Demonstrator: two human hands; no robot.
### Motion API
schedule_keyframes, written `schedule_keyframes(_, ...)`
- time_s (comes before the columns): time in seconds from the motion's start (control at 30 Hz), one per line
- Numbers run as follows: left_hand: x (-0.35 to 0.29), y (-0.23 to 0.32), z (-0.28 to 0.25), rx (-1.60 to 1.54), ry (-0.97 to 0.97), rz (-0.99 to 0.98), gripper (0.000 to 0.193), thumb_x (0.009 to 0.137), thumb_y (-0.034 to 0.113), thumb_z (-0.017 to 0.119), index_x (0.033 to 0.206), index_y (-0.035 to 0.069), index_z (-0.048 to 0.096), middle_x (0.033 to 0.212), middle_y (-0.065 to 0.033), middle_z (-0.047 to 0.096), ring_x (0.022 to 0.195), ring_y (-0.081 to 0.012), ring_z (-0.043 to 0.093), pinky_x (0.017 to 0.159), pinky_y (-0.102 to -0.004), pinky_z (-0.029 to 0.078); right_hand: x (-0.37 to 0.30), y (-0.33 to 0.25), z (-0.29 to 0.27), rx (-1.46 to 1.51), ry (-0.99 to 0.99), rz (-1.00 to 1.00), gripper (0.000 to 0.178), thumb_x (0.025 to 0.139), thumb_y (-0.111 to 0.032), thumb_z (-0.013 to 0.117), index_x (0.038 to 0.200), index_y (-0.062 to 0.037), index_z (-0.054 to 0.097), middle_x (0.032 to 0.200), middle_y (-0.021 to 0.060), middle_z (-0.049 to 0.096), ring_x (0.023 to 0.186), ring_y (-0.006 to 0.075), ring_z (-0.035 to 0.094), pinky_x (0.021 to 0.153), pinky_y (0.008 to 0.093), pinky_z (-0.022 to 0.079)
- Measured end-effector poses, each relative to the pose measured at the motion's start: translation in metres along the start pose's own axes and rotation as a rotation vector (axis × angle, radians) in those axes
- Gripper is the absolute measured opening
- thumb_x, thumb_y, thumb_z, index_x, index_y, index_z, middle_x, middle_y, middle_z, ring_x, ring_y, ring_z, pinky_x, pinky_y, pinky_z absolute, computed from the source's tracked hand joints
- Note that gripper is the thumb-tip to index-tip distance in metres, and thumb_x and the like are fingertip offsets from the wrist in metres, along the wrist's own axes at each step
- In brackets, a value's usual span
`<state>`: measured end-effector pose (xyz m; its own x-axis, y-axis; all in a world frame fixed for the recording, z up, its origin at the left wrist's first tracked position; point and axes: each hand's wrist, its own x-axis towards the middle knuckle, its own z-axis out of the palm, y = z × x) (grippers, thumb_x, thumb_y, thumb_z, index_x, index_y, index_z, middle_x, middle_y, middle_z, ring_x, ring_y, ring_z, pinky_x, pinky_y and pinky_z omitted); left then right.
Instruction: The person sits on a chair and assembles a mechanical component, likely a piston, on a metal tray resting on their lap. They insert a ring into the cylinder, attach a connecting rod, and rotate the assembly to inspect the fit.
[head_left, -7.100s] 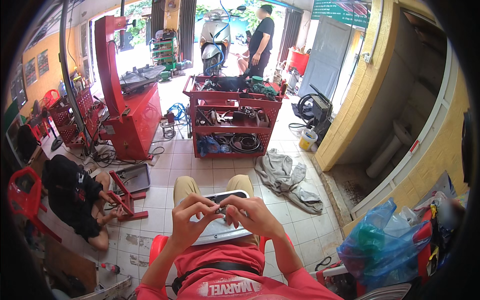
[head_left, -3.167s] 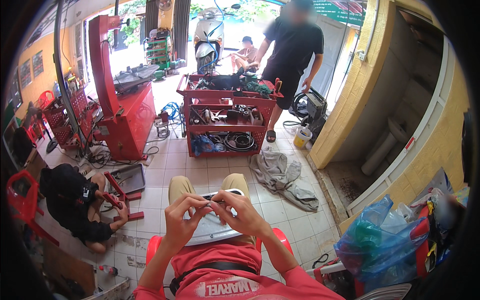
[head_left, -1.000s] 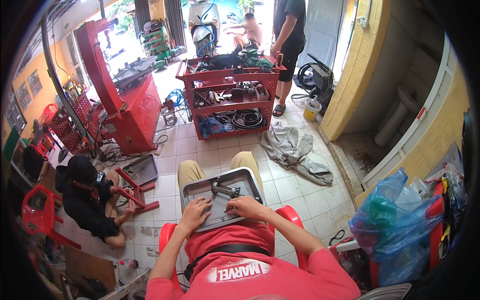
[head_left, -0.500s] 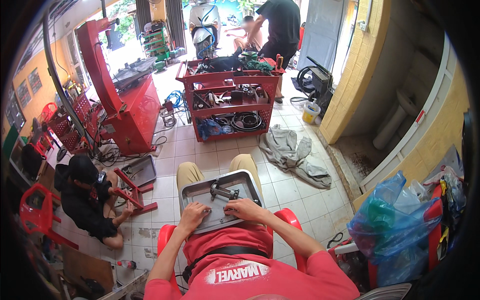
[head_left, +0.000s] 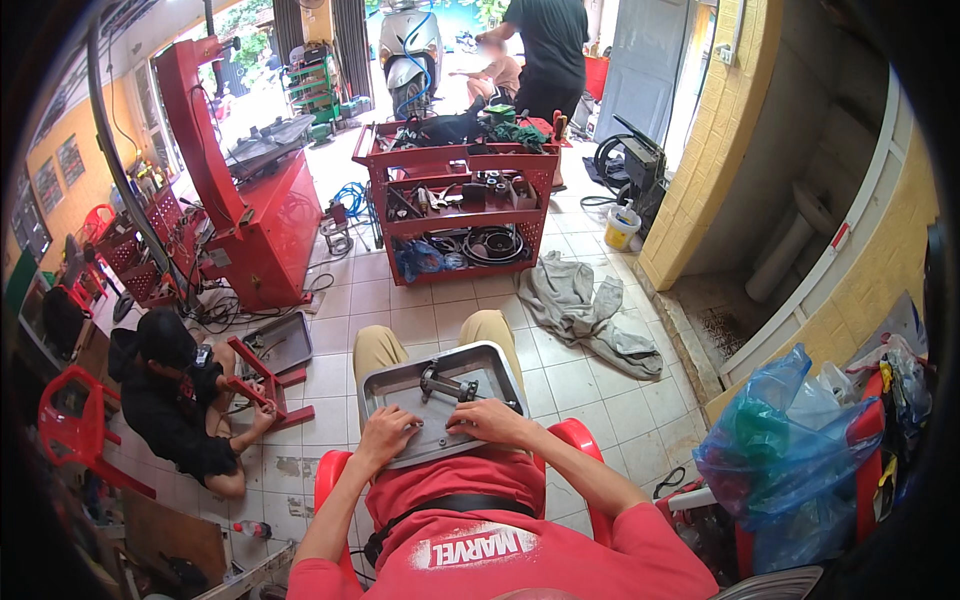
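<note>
A grey metal tray (head_left: 376, 382) rests on my lap. Inside it, toward the far side, lies a dark metal part (head_left: 446, 386) with a shaft and wider ends. My left hand (head_left: 388, 433) is over the tray's near left corner, fingertips pinched together. Whatever they hold is too small to make out. My right hand (head_left: 492, 421) reaches over the near right side, just below the metal part, with its fingers bent and closed. Its fingertips hide what may be in them. Small pieces lie on the tray floor between my hands, too small to name.
A red tool cart (head_left: 460, 215) stands ahead, with a grey cloth (head_left: 590, 310) on the tiles beside it. To the left, a person in black (head_left: 175, 400) crouches by a small red stool frame (head_left: 270, 385). Blue plastic bags (head_left: 790, 450) hang at right.
My hands and the metal part stay nearly in place, the fingers shifting only slightly. Beyond the cart, the standing person in black has moved a little left and straightened up.
</note>
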<state>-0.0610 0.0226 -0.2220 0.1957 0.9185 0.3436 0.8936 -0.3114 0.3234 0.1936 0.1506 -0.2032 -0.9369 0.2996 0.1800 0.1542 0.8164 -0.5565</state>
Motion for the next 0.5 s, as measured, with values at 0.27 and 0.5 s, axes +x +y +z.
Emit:
schedule_keyframes(0.27, -0.0010, -0.0025, 0.0025, -0.001, 0.004, 0.023, 0.014, 0.086, 0.020, 0.074, 0.097, 0.013, 0.074, 0.091, -0.0049, 0.071, 0.093, -0.0234, 0.064, 0.083, -0.0388, 0.049, -0.0013, 0.0054, 0.0057, 0.000, -0.009, 0.004, 0.027, 0.099, -0.031, 0.060, 0.109, -0.0084, 0.072, 0.104, 0.0132, 0.071, 0.094, 0.0360, 0.068, 0.080, 0.0443, 0.054)
schedule_keyframes(0.5, -0.0011, -0.0027, 0.0015, -0.014, -0.005, 0.024, 0.014, 0.086, 0.020, 0.074, 0.098, 0.012, 0.073, 0.091, -0.0054, 0.070, 0.092, -0.0241, 0.063, 0.083, -0.0392, 0.049, -0.0007, 0.0072, 0.0080, -0.054, 0.055, -0.041, 0.029, 0.100, -0.034, 0.059, 0.105, -0.0087, 0.072, 0.091, 0.0131, 0.072, 0.082, 0.0365, 0.069, 0.071, 0.0452, 0.055)
